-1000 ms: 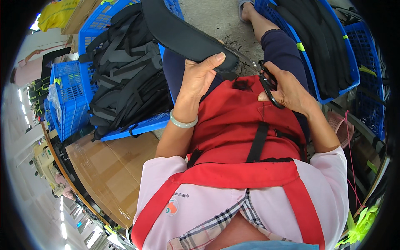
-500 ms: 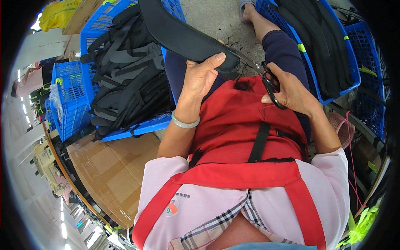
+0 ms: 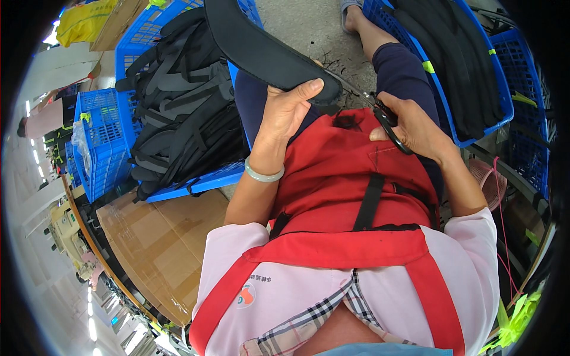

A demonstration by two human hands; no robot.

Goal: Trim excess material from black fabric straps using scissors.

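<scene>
A long, curved black padded strap [image 3: 261,54] is pinched near its rounded end by my left hand [image 3: 288,110], thumb on top and fingers underneath. My right hand [image 3: 409,124] grips a pair of scissors [image 3: 387,121] by the black handles. Their metal blades point up and left, lying along the far edge of the strap's end; the tips are partly hidden behind it. Below the strap, a red apron [image 3: 350,172] covers my lap, with a small tuft of black scraps [image 3: 346,120] on it.
To the left stands a blue crate [image 3: 127,50] heaped with black straps [image 3: 178,113]. Another blue crate [image 3: 502,115] on the right holds long black padded pieces [image 3: 454,71]. A cardboard box [image 3: 160,243] is at lower left. Dark thread scraps litter the grey floor [image 3: 297,24].
The strap has shifted slightly to the right with my left hand. The scissors have turned a little, and their handles sit closer together.
</scene>
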